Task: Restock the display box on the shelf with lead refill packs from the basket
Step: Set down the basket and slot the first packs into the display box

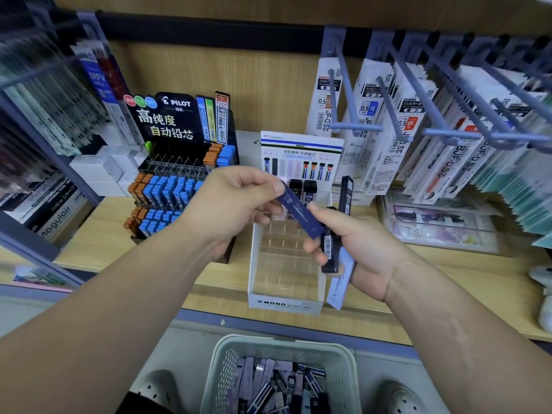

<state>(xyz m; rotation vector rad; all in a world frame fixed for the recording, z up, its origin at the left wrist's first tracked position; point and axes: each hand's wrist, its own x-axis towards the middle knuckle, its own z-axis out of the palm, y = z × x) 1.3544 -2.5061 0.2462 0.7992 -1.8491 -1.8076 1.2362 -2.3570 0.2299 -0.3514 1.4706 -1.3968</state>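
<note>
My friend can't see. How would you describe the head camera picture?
Two hands hold lead refill packs over a nearly empty display box on a shelf. The left hand pinches a blue pack; the right hand grips several. A basket of packs sits below.

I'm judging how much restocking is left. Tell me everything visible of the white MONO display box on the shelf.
The display box is white, card-like, printed "MONO graph MG" on its front wall. A clear divider grid fills it; most cells look empty, with a few dark packs upright in the back row. A printed header card rises behind. It stands on the wooden shelf.
</note>
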